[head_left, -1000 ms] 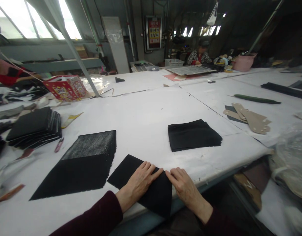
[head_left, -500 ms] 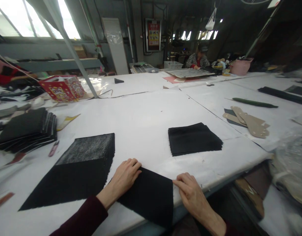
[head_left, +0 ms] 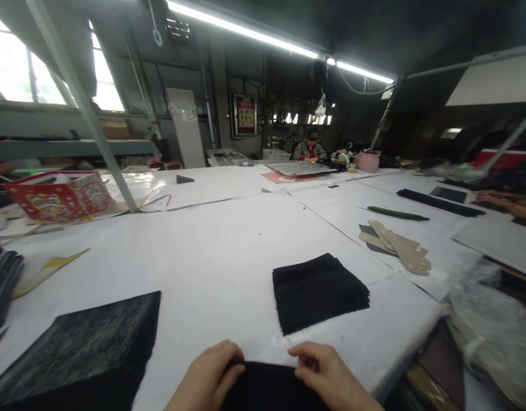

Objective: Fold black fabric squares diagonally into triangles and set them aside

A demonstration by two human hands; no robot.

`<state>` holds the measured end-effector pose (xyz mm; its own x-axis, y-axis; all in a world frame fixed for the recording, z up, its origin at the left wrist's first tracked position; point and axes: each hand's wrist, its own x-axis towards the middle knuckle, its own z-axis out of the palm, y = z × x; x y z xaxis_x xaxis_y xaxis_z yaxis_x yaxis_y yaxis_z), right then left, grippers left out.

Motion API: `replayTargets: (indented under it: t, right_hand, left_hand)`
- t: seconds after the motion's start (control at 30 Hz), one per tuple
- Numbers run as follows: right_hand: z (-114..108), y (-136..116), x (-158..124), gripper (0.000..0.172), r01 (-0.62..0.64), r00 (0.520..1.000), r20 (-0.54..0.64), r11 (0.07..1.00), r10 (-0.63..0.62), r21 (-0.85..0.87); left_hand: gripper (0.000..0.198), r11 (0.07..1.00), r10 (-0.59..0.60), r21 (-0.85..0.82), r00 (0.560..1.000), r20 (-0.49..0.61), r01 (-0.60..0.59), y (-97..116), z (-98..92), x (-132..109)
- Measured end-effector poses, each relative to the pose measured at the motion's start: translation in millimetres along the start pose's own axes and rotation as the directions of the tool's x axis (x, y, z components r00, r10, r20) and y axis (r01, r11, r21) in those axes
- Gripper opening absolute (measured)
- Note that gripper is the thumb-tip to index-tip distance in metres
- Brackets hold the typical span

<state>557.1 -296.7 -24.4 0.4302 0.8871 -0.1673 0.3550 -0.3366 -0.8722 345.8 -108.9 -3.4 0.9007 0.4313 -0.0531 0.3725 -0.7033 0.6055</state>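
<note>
A black cloth piece (head_left: 269,388) lies at the bottom middle, its lower part cut off by the frame. My left hand (head_left: 213,374) pinches its upper left corner between thumb and fingers. At the upper right corner, my right hand (head_left: 325,374) has thumb and curled fingers closed on the edge. Beyond my hands, a neat stack of black cloth (head_left: 318,291) rests on the white table (head_left: 203,262). To the left sits a larger black pile (head_left: 91,342) with a speckled grey top face.
Beige templates (head_left: 395,245) and a dark green tapered tool (head_left: 397,214) lie right. A red patterned box (head_left: 61,197) stands by a slanted pole (head_left: 87,114) at left. A person (head_left: 309,149) sits at the far end; another person's hands (head_left: 498,198) show at right.
The view has tilted up and shifted. My left hand has moved from lying on the cloth to pinching its corner, and the cloth's upper edge now runs level between both hands.
</note>
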Motion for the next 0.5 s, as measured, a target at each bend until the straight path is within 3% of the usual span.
replayTargets:
  t: [0.07,0.17,0.23,0.3,0.4,0.5]
  right_hand:
    - [-45,0,15,0.027,0.052,0.997,-0.057,0.993,-0.058,-0.104]
    - [-111,-6,52,0.024,0.17,0.969,-0.089,0.888,-0.228,-0.427]
    - [-145,-9,82,0.025,0.128,0.953,-0.125,0.743,-0.275,-0.657]
    - [-169,-7,111,0.024,0.045,0.94,-0.187,0.645,-0.286,-0.763]
    - [-181,2,140,0.022,-0.029,0.899,-0.276,0.584,-0.339,-0.811]
    - [-148,3,161,0.015,0.016,0.805,-0.332,0.577,-0.492,-0.817]
  left_hand:
    - [0.016,0.998,0.009,-0.06,0.999,-0.044,-0.011,16,3.9,35]
    - [0.01,0.991,0.084,-0.082,0.965,-0.247,-0.107,45,13.6,98]
    - [0.005,0.984,0.099,-0.105,0.935,-0.339,-0.142,61,21.2,139]
    - [0.005,0.986,0.041,-0.136,0.93,-0.366,-0.097,70,28.3,175]
    - [0.006,0.988,-0.056,-0.156,0.932,-0.358,-0.001,70,34.6,211]
    - [0.011,0.986,-0.125,-0.149,0.935,-0.333,0.079,62,32.1,220]
